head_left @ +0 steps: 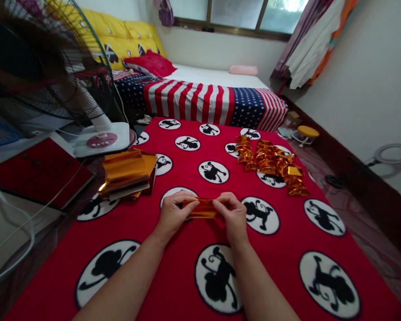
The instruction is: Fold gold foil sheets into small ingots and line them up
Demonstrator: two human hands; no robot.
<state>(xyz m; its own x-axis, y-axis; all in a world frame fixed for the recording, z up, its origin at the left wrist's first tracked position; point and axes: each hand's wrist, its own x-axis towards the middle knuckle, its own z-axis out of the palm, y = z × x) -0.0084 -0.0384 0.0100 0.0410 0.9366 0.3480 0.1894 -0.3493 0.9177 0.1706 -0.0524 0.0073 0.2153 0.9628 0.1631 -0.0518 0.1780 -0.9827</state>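
Foil (pixel 203 213) lies between the two hands, low over the red cloth (pixel 173 276); contact with cloth cannot be told. Left hand (pixel 177 211) pinches its left end, thumb against fingers; right hand (pixel 233 216) likewise grips the right end. Judged risks: uneven pull could tear or skew the thin-looking foil; a loose pinch could let one end spring open; pressing too hard may crease it off line. Long axis: left to right, across the person's front, roughly level. Neither end distinguishable as front.
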